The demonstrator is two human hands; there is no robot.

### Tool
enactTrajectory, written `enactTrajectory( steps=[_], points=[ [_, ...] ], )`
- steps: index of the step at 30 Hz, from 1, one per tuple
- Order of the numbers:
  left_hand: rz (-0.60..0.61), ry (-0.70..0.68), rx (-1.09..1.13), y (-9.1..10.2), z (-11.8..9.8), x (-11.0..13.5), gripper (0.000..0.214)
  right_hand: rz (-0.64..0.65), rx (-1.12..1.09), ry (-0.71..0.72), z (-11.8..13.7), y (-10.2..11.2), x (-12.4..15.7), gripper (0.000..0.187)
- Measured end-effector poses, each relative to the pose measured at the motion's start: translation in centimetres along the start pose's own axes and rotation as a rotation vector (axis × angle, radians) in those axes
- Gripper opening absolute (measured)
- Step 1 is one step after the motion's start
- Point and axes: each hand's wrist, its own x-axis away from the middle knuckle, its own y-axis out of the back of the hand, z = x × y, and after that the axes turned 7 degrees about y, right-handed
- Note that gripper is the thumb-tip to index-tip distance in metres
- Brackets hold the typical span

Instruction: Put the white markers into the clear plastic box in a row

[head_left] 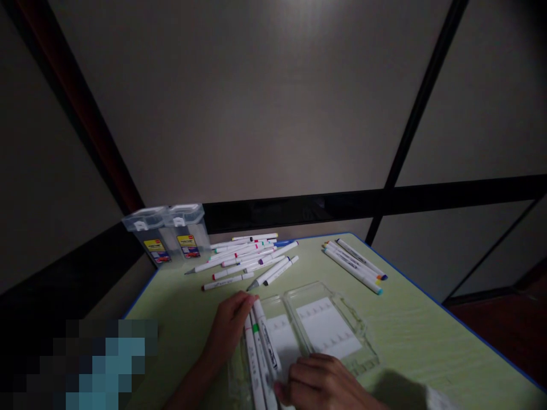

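My left hand is closed round a bunch of white markers, fingers curled over their upper ends. My right hand lies low beside them, fingers bent, touching the bunch's lower part and the near edge of an open clear plastic case. The case lies flat on the pale green table, with a white label sheet showing through it.
A loose pile of white markers lies at the back of the table. A small row of markers with coloured caps sits at the back right. Two clear marker boxes stand at the back left corner. The table has a blue edge.
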Motion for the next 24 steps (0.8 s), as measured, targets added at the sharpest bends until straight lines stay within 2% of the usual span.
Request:
enactTrajectory(
  steps=[5,11,14,16,18,22,24],
  points=[
    [-0.009,0.001,0.014,0.0,0.1,-0.1,0.032,-0.111,0.0,0.042,-0.2,-0.4,-0.3,0.037],
    [0.008,-0.002,0.011,0.4,0.2,-0.2,0.031,-0.085,-0.044,0.037,0.0,0.0,-0.7,0.04],
    [0.015,-0.001,0.034,0.5,0.0,0.0,0.028,-0.005,-0.074,0.019,0.7,0.9,-0.6,0.042],
    [0.0,0.012,0.067,0.5,-0.1,0.2,0.025,-0.052,-0.066,-0.066,1.2,1.6,-0.6,0.047],
    [-0.027,0.012,0.108,0.6,-0.1,0.3,0.024,-0.094,-0.064,-0.09,1.5,2.2,-0.5,0.041],
    [-0.082,-0.016,0.175,1.0,-0.1,0.4,0.022,-0.272,-0.019,-0.177,1.4,2.9,-0.1,0.028],
    [-0.112,-0.03,0.226,1.0,-0.3,0.6,0.019,-0.306,-0.006,-0.22,1.2,2.9,0.3,0.026]
  ],
)
